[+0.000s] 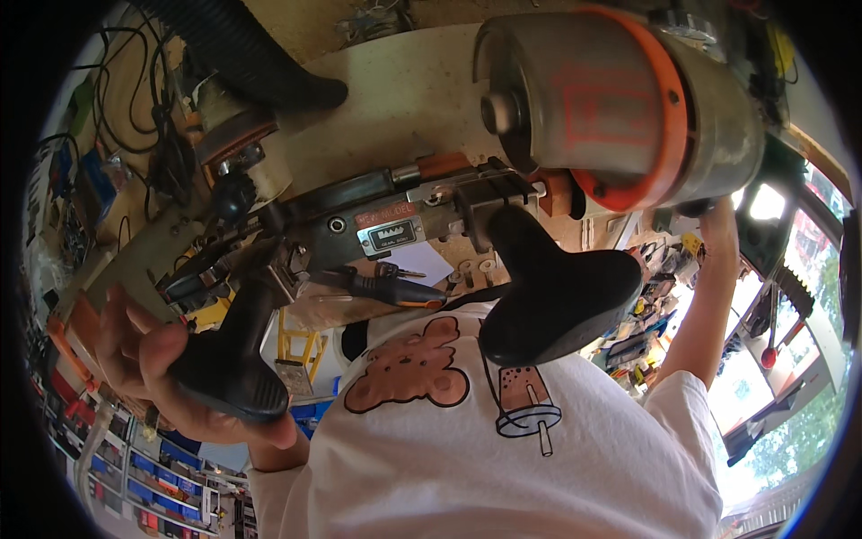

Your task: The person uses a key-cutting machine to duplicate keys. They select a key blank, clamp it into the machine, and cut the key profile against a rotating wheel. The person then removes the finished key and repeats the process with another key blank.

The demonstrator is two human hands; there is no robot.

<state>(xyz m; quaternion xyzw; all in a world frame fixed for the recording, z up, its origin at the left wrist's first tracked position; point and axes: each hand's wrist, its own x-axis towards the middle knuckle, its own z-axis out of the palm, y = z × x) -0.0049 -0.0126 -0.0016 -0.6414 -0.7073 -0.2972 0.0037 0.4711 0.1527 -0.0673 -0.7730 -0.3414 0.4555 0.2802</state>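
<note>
A key-cutting machine with a metal plate fills the middle of the view. Two black lever handles stick out from it toward me. My left hand curls round the left lever handle, its fingers on the far left side and one digit under the lower end. The right lever handle, broad and T-shaped, has no hand on it. At the right, my right hand reaches up beside the clear cylindrical guard with an orange ring. Its fingers are hidden behind the machine's rounded housing.
Below the machine lie a dark pen-like tool with an orange tip and several keys. A black ribbed hose comes in from the top. Cables hang at upper left. Racks with blue bins stand at lower left, a bright window at right.
</note>
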